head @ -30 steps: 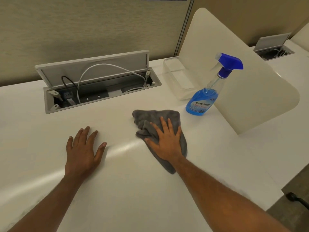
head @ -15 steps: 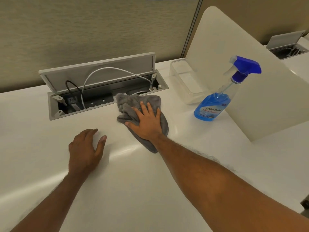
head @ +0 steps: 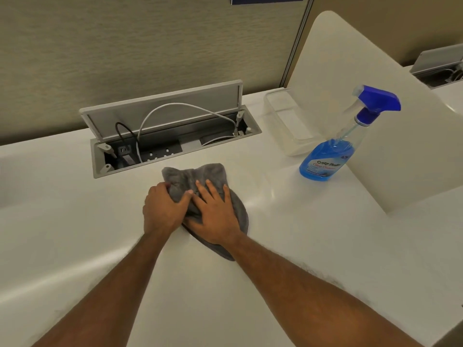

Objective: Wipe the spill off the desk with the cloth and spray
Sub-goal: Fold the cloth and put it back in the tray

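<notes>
A grey cloth [head: 198,175] lies bunched on the white desk [head: 75,234], just in front of the open cable box. My left hand [head: 162,209] grips the cloth's left side, with a fold pinched between thumb and fingers. My right hand [head: 215,214] presses flat on top of the cloth, fingers spread. A clear spray bottle [head: 330,156] with blue liquid and a blue trigger head stands upright to the right, untouched. I cannot make out any spill on the desk.
An open grey cable box [head: 172,144] with its lid up, sockets and white and black cables sits behind the cloth. A clear plastic tray [head: 283,123] lies behind the bottle. A cream divider panel [head: 390,136] rises at the right.
My left hand left the bare desk and moved right onto the cloth, gripping it. My right hand slid the cloth left across the desk, near the cable box.
</notes>
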The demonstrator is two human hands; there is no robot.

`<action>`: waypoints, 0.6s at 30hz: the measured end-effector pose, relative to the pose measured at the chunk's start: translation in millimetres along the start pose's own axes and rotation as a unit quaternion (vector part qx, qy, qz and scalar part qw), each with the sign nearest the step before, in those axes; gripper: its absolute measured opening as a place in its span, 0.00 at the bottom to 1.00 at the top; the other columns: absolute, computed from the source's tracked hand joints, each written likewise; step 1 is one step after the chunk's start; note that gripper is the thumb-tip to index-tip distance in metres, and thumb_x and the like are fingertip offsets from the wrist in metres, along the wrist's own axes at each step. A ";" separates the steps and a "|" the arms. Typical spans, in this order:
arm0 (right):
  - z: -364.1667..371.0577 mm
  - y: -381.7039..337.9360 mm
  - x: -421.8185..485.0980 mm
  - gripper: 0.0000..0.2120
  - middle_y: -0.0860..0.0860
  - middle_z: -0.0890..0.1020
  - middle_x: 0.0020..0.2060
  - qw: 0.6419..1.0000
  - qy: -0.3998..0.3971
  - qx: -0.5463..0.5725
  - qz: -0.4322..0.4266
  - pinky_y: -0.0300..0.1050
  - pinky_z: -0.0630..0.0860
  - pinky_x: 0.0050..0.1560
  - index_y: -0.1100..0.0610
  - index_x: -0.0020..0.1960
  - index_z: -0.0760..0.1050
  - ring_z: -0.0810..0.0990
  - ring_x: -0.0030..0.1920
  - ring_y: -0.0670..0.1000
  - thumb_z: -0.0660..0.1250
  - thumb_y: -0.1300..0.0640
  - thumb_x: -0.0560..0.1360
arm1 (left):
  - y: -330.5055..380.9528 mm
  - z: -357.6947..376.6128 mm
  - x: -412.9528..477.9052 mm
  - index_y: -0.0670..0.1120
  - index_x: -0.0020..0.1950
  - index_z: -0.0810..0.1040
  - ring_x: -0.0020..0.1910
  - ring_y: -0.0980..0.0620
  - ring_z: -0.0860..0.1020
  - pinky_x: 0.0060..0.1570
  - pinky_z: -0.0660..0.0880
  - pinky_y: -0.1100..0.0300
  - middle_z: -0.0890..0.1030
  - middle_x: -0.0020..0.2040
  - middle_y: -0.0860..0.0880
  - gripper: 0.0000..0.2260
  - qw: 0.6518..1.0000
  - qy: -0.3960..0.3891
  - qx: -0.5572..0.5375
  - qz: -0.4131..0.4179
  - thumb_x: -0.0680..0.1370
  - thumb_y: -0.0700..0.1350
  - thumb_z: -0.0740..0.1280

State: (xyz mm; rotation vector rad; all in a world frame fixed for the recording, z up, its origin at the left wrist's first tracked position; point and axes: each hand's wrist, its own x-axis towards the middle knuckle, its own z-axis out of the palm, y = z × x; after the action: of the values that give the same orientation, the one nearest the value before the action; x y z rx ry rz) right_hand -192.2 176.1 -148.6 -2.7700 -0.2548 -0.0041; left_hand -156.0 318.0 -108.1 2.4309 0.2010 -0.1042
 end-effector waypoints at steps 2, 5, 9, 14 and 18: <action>-0.1 -2.2 -14.8 0.33 0.49 0.58 0.80 1.000 0.004 0.004 -0.001 0.67 0.43 0.76 0.45 0.78 0.59 0.51 0.80 0.53 0.53 0.32 0.77 | -1.6 0.2 -13.4 0.42 0.68 0.73 0.59 0.42 0.77 0.60 0.75 0.44 0.77 0.61 0.42 0.31 1.000 -0.006 -0.016 -0.005 0.73 0.61 0.71; -0.8 -5.6 -40.7 0.33 0.49 0.59 0.79 1.000 0.012 0.015 0.006 0.66 0.42 0.77 0.44 0.77 0.60 0.51 0.80 0.53 0.52 0.32 0.76 | -4.8 1.5 -38.2 0.42 0.68 0.72 0.59 0.43 0.77 0.60 0.76 0.45 0.78 0.61 0.42 0.30 0.999 -0.015 -0.044 -0.011 0.73 0.59 0.71; -2.6 -11.7 -78.4 0.32 0.48 0.59 0.79 1.000 0.018 0.017 0.019 0.63 0.39 0.77 0.43 0.77 0.61 0.50 0.80 0.51 0.54 0.33 0.76 | -5.8 1.6 -75.7 0.43 0.68 0.71 0.60 0.43 0.78 0.60 0.75 0.46 0.79 0.61 0.43 0.28 0.998 -0.023 -0.056 -0.015 0.74 0.58 0.71; -8.2 -18.4 -123.6 0.33 0.48 0.59 0.79 0.999 0.024 0.021 0.028 0.62 0.40 0.77 0.43 0.77 0.61 0.51 0.80 0.50 0.53 0.29 0.76 | -6.5 0.9 -109.9 0.46 0.68 0.69 0.57 0.44 0.80 0.58 0.77 0.47 0.81 0.59 0.46 0.29 0.996 -0.061 -0.055 -0.019 0.74 0.59 0.71; -18.1 -23.4 -153.4 0.34 0.47 0.57 0.80 0.998 -0.005 0.060 0.035 0.61 0.38 0.77 0.42 0.78 0.59 0.48 0.80 0.48 0.52 0.28 0.76 | -12.8 -1.3 -131.1 0.49 0.66 0.66 0.50 0.46 0.83 0.52 0.80 0.47 0.82 0.50 0.50 0.28 0.995 -0.079 -0.058 -0.035 0.72 0.60 0.71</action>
State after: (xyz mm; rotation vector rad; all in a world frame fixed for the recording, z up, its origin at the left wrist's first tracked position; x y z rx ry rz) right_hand -346.8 164.3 -128.8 -2.6582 -0.1554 0.0403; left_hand -287.3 313.1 -98.5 2.2884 0.2135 -0.3077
